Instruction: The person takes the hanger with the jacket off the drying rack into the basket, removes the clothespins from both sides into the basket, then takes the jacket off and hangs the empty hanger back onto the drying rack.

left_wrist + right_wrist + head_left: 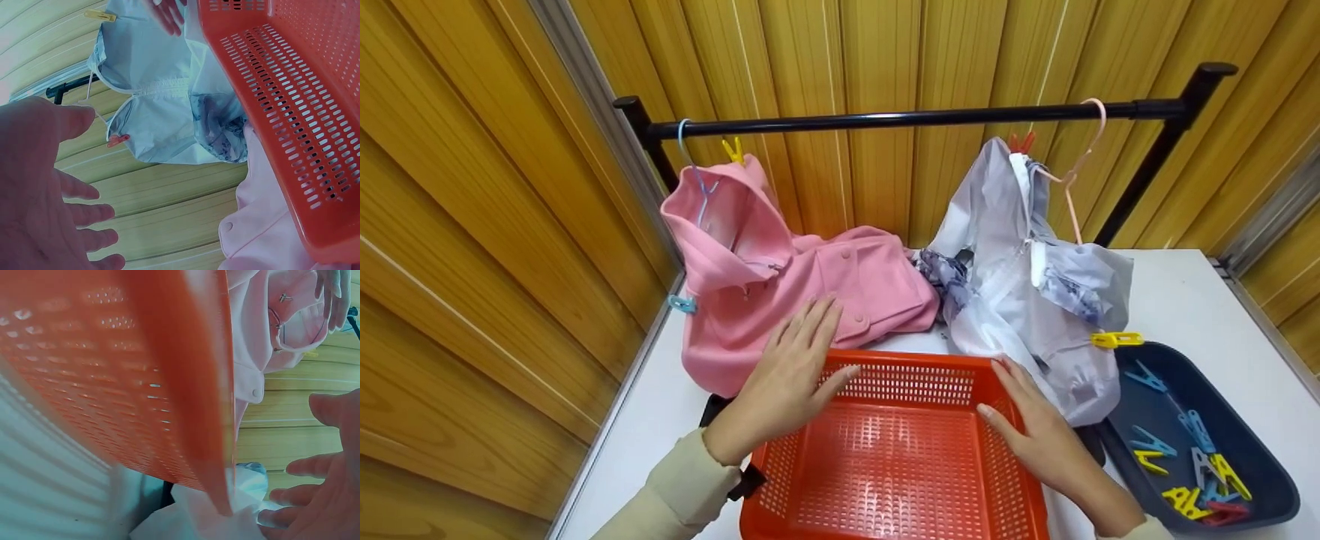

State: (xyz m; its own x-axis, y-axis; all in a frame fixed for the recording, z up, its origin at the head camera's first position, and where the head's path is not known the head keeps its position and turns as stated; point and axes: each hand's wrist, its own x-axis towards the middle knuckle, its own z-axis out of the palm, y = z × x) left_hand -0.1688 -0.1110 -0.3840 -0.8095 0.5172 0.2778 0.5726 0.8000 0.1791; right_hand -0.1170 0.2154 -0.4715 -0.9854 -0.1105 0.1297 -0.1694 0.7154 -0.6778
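Note:
An orange-red perforated plastic basket (915, 357), with nothing in it, stands at the front of the table. My left hand (784, 382) hovers by its far left corner, fingers straight, overlapping the pink hooded jacket (817, 289) in the head view. Over the basket's right side, my right hand (1039, 424) has its fingers extended near the far right corner. Both palms, the left (34, 185) and the right (332, 489), are bare in the wrist views. Beyond the right fingers hangs a pale grey-white jacket (997, 225) with patterned patches.
A black rail (877, 120) carries the jackets on a blue hanger (682, 139) and a pink hanger (1099, 124). Clothespins, such as a yellow one (1117, 340), grip the garments. At right, a dark tray (1271, 450) contains several coloured clothespins. Wood-patterned panels (877, 45) stand behind.

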